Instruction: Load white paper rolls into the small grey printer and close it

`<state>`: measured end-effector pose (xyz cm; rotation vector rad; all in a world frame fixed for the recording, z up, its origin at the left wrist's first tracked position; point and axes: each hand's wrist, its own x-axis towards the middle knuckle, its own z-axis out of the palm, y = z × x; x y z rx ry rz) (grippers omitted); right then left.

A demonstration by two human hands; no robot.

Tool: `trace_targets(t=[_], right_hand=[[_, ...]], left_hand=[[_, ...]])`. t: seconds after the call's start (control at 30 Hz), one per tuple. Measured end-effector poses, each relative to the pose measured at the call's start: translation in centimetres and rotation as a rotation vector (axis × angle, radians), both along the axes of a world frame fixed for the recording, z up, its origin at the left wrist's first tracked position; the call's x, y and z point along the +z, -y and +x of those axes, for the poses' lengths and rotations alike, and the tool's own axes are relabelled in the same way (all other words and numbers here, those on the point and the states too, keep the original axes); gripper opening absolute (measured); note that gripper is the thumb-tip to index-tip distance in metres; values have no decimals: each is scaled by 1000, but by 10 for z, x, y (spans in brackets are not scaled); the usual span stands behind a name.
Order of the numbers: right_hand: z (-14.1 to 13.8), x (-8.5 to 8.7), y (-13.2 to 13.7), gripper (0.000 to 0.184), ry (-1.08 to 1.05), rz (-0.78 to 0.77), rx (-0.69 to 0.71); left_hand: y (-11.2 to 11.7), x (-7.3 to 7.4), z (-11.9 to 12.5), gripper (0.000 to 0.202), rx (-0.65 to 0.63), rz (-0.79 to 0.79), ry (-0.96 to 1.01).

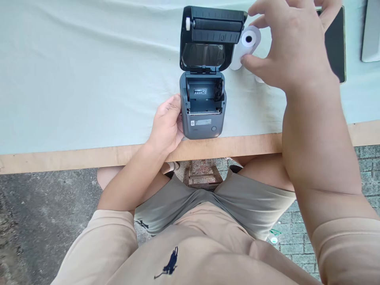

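Observation:
A dark grey portable printer (202, 107) sits near the table's front edge with its lid (209, 37) swung up and back, so the paper bay shows bare. My left hand (168, 124) curls against the printer's left side and steadies it. My right hand (289, 43) is raised just right of the lid, its thumb and fingers pinched round a white paper roll (246, 47) with a dark core hole.
A pale green cloth (89, 71) covers the wooden table (118, 156). A black phone (335, 43) lies behind my right hand, and a grey flat device (371, 31) is at the far right edge. Below are my lap and paving.

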<state>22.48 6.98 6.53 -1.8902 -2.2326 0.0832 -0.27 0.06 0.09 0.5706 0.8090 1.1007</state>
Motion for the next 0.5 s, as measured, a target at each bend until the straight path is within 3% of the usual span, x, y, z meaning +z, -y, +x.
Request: trace_targets(t=[0.37,0.5], right_hand=[[-6,-1,-4,27,82,-63,-55],[-6,-1,-5,31,21,19,-40]], left_hand=[[0,1,0,34,7,-7,-22],[0,1,0,34,14,-12,-18]])
